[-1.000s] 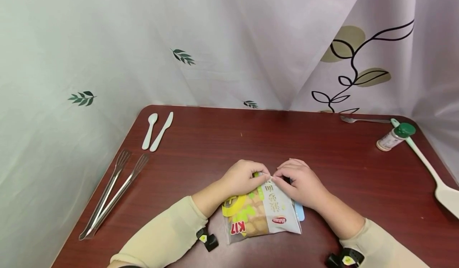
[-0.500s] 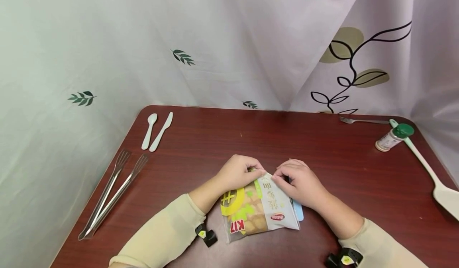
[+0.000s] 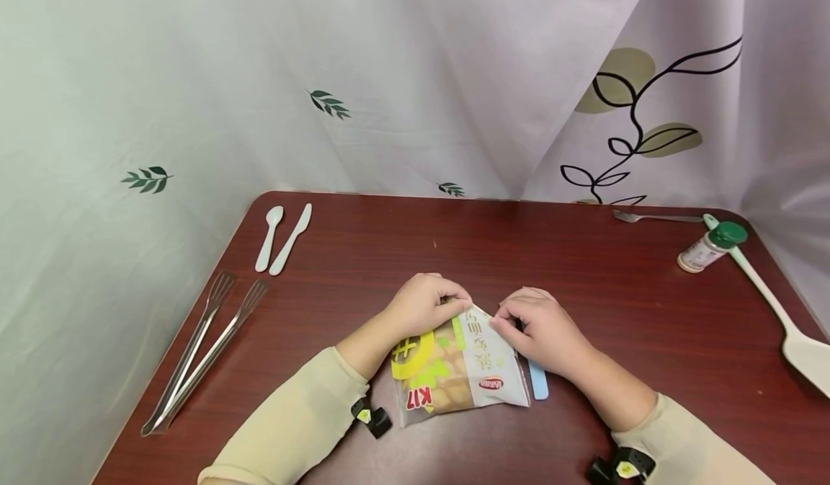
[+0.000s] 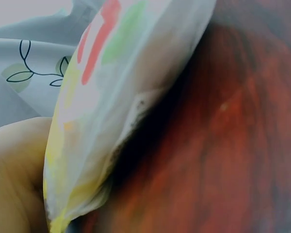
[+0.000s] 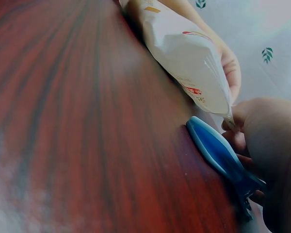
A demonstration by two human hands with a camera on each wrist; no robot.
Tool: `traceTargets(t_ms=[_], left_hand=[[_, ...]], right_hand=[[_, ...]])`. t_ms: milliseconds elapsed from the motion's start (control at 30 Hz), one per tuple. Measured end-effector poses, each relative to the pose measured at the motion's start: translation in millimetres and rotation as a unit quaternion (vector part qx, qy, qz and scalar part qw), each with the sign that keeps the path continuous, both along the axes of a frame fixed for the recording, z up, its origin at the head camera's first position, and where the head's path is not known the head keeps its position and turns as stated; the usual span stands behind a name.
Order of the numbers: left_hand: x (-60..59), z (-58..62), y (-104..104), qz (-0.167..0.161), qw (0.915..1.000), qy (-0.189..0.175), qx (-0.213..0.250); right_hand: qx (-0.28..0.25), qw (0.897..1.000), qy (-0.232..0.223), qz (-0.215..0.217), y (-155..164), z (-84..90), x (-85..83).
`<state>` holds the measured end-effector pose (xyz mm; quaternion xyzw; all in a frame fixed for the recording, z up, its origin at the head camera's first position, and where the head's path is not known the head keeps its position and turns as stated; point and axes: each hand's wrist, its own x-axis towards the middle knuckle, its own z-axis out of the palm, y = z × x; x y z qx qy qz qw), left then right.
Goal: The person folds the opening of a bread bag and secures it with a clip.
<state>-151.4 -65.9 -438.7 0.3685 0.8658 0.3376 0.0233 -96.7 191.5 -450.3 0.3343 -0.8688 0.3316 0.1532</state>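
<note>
Reddish-brown wood-grain bench point(image 3: 363, 247); left hand point(image 3: 423, 306) and right hand point(image 3: 546, 332) pinch a yellow-and-white plastic bag point(image 3: 454, 370) below their fingers; even tension seems best.

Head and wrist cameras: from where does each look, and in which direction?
Head: on the person's head, looking forward, down at the table; left hand, right hand, sleeves show.
Left wrist: on that wrist, looking closely at the bag; part of the left hand shows.
Right wrist: on that wrist, looking at bag and blue object; both hands show.
Wrist views share bag, table, curtain.
</note>
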Motion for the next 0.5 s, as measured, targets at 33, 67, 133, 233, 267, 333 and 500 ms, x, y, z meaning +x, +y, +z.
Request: traceTargets(t_ms=[33, 67, 133, 233, 267, 333, 500], left_hand=[[-0.3, 0.3, -0.2, 0.0, 1.0, -0.004, -0.001], [-0.6, 0.3, -0.3, 0.0, 1.0, -0.009, -0.002], [-1.6, -0.1, -0.5, 0.0, 0.9997, -0.022, -0.003], [-3.1, -0.7, -0.8, 0.003, 0.9992, -0.039, 0.0], [-3.4, -0.8, -1.0, 0.005, 0.9991, -0.042, 0.0], [-4.0, -0.7, -1.3, 0.01, 0.9988, -0.047, 0.003], [-3.7, 0.5, -1.8, 0.024, 0.9982, -0.054, 0.009]], right_hand=[[0.001, 1.0, 0.001, 0.0, -0.1, -0.2, 0.0], [0.002, 1.0, 0.001, -0.001, -0.2, -0.5, 0.1], [0.005, 1.0, 0.0, -0.004, 0.0, -1.0, 0.3], [0.01, 1.0, -0.003, -0.011, 0.6, -1.4, 0.6], [0.011, 1.0, -0.005, -0.013, 0.8, -1.5, 0.6], [0.015, 1.0, -0.006, -0.017, 1.2, -1.6, 0.6], [0.021, 1.0, -0.002, -0.021, 1.4, -1.5, 0.1]])
